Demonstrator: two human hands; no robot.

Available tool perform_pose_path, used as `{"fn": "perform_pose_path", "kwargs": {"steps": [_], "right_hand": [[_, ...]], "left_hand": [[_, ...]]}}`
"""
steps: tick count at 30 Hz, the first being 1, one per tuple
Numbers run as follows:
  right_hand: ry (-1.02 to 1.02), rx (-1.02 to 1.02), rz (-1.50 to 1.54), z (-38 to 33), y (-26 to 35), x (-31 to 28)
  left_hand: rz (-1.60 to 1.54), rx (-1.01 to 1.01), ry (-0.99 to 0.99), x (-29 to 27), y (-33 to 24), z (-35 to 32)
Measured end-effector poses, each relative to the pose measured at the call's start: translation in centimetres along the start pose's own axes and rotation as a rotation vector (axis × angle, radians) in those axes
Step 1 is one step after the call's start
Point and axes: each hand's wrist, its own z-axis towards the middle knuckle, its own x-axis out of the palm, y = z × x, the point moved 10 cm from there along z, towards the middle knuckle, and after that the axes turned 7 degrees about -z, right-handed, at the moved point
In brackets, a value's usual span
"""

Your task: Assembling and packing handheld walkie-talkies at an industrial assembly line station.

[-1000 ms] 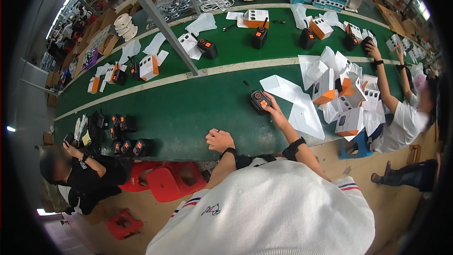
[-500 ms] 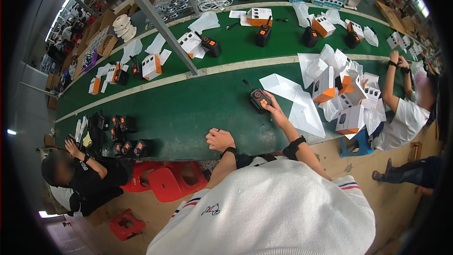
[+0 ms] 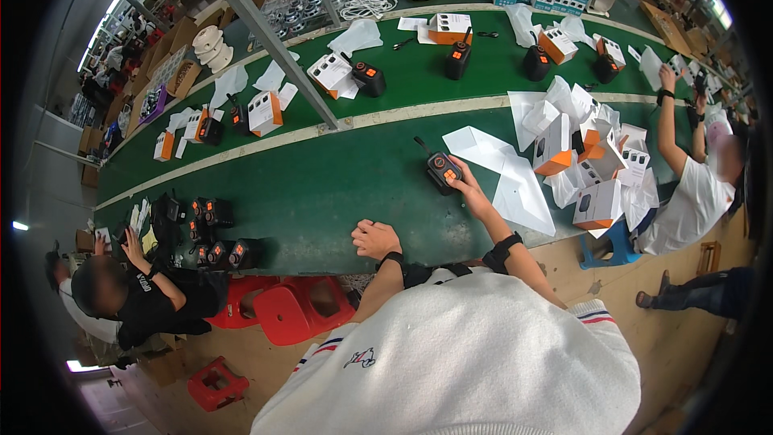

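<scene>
In my right hand is a black box-shaped device with orange buttons and a short strap, upright on the green worktable. My fingers wrap round its right side. My left hand rests near the table's front edge, its fingers curled and nothing visible in them. Just right of the device lies an unfolded white sheet. Farther right is a heap of open white and orange boxes with white bags. Several like devices stand in a group at the left.
Beyond a pale rail, a green conveyor belt carries devices, boxes and bags. A grey metal post slants across it. Co-workers sit at left and right. Red stools stand below the table.
The items on the far belt have shifted slightly right. The right co-worker has lifted a white bag; the left one's raised hand is off a dark object. My own hands look unmoved.
</scene>
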Motion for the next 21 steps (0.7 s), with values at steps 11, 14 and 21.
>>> {"fn": "perform_pose_path", "kwargs": {"steps": [11, 14, 21], "right_hand": [[0.013, -0.001, 0.008, 0.5, -0.8, 0.5], [0.014, -0.001, 0.002, 1.0, -0.9, 0.1], [0.019, -0.072, -0.1, 1.1, 0.1, -0.6]], "left_hand": [[-0.01, 0.004, -0.024, -0.3, 0.5, 0.3], [0.001, 0.007, -0.021, -0.2, -0.1, 0.5], [0.309, -0.025, 0.278, 1.3, -0.6, 0.7]]}}
